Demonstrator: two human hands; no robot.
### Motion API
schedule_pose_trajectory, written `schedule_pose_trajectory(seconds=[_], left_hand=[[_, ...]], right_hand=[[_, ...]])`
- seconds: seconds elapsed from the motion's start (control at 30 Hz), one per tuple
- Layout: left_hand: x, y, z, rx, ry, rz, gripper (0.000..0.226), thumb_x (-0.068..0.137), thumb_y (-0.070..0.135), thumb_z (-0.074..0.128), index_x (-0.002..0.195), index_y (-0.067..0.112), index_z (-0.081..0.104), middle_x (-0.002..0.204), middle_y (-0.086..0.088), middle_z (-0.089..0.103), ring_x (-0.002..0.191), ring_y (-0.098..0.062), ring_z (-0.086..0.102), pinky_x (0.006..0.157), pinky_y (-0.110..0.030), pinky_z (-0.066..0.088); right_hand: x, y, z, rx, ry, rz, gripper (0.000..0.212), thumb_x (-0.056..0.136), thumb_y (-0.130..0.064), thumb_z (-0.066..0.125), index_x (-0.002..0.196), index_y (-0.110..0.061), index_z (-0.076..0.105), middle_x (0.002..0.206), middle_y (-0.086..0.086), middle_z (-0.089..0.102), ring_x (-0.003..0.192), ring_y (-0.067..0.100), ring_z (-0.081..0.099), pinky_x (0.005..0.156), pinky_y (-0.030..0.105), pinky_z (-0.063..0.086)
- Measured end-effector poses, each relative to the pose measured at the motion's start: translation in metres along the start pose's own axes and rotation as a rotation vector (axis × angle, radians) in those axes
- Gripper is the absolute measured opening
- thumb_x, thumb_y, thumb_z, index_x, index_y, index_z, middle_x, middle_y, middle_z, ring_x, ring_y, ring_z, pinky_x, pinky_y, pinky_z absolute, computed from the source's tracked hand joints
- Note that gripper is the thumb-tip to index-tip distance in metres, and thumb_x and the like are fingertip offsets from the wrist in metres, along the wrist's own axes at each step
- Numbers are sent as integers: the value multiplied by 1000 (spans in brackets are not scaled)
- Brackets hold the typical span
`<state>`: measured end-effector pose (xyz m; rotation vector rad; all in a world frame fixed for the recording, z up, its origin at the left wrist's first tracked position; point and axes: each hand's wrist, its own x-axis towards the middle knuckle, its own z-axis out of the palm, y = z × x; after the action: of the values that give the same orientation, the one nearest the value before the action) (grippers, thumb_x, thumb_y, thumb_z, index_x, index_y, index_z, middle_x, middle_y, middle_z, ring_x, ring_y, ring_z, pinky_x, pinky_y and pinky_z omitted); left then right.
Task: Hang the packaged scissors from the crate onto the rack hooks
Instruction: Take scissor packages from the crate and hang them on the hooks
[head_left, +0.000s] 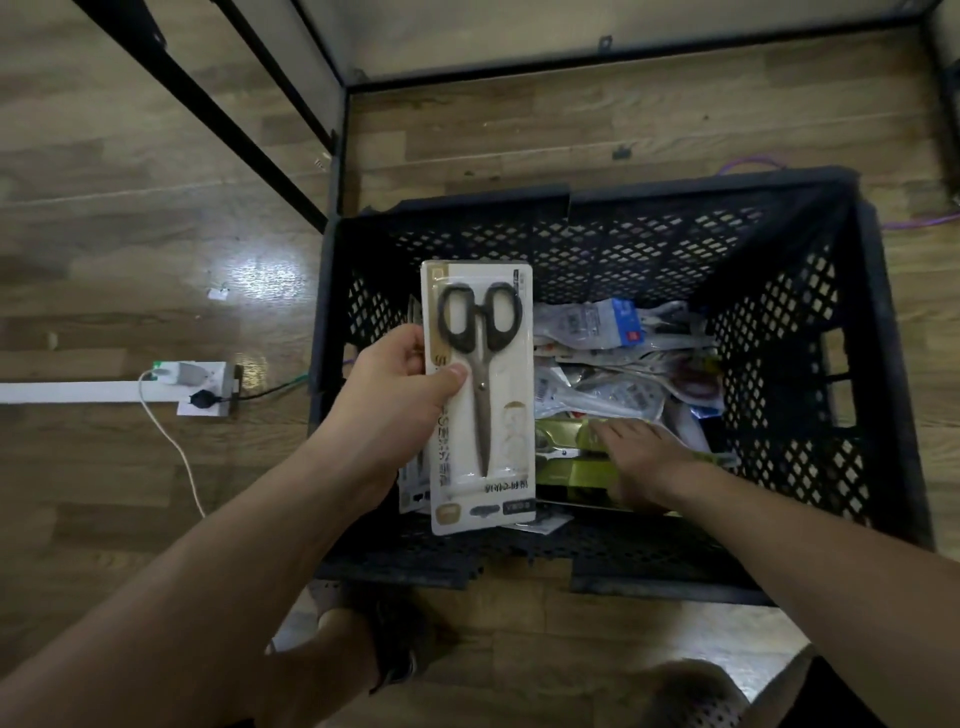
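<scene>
The left hand (400, 384) is pinching a white packaged scissors (480, 395) by one edge, thumb in front and fingers (413, 340) behind, just above the black crate (883, 364). The right hand (639, 457) is resting straight fingers on a green pack (561, 441) inside. That one-sided pinch is probably risking a slip; with its print upside down, the pack is likely needing turning before hanging.

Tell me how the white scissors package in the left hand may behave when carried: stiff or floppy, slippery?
Probably stiff: the scissors package looks flat though the left hand pinches only one edge. Its glossy front may be slippery. The metal blades suggest some weight for its size.
</scene>
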<state>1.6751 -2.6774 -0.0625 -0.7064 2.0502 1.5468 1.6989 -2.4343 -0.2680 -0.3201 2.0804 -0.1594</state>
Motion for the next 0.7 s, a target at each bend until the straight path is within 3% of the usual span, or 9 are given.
schedule_pose_trajectory(seconds=[0.07,0.17,0.23,0.33,0.4,0.5,0.57,0.63,0.7], left_hand=[[-1,-3,-1,-16,5,-8,14,102,8,60,115,10,65,101,-3,79,95,-19,77,90,-48,61],[-4,-4,-3,-28,9,-9,14,103,8,60,116,11,64,101,-2,79,95,-19,77,90,-47,61],[-5,-2,-3,-27,8,-1,14,103,9,60,116,11,64,102,-3,79,95,-20,77,90,-47,61],[-5,-2,2,-25,-7,4,15,102,8,61,116,11,65,101,-3,79,93,-19,77,85,-42,63],[-6,-1,5,-38,-24,-8,16,102,8,61,117,9,64,100,-3,80,90,-18,78,74,-33,64],[-6,0,10,-50,-34,-23,16,103,9,60,118,10,64,98,-2,80,88,-17,78,67,-25,62],[-5,2,11,-52,-29,-21,16,103,10,59,118,10,64,98,-3,80,88,-17,78,66,-25,62],[-4,6,11,-40,-26,-14,15,104,11,58,117,11,65,98,-4,79,87,-18,78,65,-26,62],[-2,10,9,-18,-14,-10,15,104,12,57,116,14,65,99,-4,79,88,-19,78,70,-32,63]], right_hand=[[3,3,2,28,-1,20,102,90,-32,66,163,-20,-4,170,0,7,155,25,12,125,45,17],[6,3,3,89,-5,56,108,91,-30,69,162,-22,-11,171,0,3,155,30,13,122,47,24],[5,6,3,80,-4,114,105,92,-30,68,163,-23,-9,168,5,15,152,32,24,116,46,34],[1,14,8,88,-50,196,93,92,-26,62,161,-29,0,151,10,46,134,29,49,100,43,47],[1,15,11,124,35,221,80,90,-18,61,155,-29,16,147,11,48,132,31,50,99,45,48],[5,11,6,86,204,200,44,92,-20,63,132,-22,44,141,12,44,134,34,43,101,45,44],[8,9,-2,118,178,147,18,92,-22,64,107,-23,53,122,8,50,122,31,50,91,41,45],[10,8,-7,214,104,74,21,92,-17,61,85,-25,43,95,2,51,91,25,53,71,37,40],[9,10,-9,328,130,49,28,93,-12,58,80,-26,37,86,2,50,76,21,44,63,36,35]])
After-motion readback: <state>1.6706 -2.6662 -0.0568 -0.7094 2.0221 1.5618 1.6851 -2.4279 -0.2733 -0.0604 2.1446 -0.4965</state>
